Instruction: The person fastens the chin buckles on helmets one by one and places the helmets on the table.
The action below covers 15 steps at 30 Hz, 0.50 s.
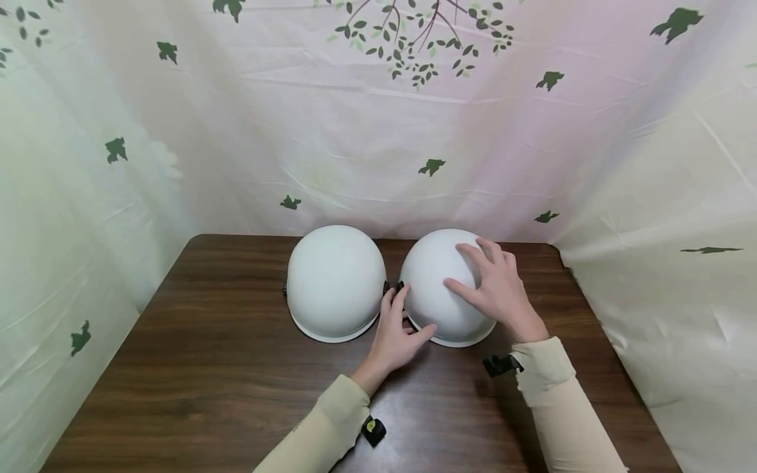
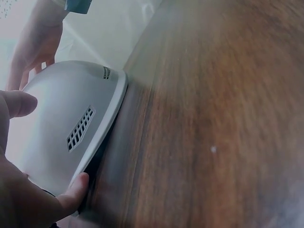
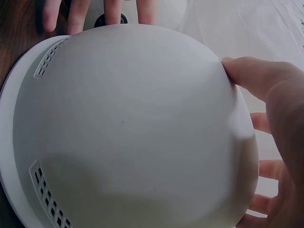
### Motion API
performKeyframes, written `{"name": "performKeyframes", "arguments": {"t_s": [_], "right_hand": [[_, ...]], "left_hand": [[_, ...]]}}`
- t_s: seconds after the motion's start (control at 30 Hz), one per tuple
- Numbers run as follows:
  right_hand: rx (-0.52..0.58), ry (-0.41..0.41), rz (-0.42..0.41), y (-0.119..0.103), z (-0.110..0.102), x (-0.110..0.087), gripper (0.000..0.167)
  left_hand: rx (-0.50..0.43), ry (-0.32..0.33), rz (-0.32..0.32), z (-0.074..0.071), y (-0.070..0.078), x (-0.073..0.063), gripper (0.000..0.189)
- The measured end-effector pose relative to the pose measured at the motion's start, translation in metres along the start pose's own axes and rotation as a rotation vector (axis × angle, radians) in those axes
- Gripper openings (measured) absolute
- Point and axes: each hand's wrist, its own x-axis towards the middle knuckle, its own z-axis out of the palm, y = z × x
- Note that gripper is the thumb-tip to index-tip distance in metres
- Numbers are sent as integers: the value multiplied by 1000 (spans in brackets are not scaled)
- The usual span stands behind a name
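Two white domed safety helmets rest dome-up, side by side, at the back of the table. Both my hands are at the right helmet (image 1: 430, 269). My left hand (image 1: 391, 338) is at its left side, with the fingers between the two helmets and the thumb near the front rim. Spread over the right side of the dome is my right hand (image 1: 503, 295), its fingers and thumb apart. Slotted vents (image 2: 81, 128) show above the helmet's rim in the left wrist view. The left helmet (image 1: 336, 279) stands just beyond my left fingertips.
Small black side fittings (image 1: 387, 287) stick out from the helmets where they face each other. The brown wooden table (image 1: 195, 368) ends at a white curtain (image 1: 236, 131) printed with leaves and birds, which also hangs along both sides.
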Motion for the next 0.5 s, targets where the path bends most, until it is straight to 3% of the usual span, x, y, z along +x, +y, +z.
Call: {"name": "performKeyframes", "arguments": {"t_s": [0.27,0.5], "right_hand": [[3,-3,7,0,1,-1,71],[24,-12,12,0,-1,-4,71]], "left_hand": [[-60,42,-1,-1,1,1,86],[-150,64,-55,-4,7,-1,78]]}}
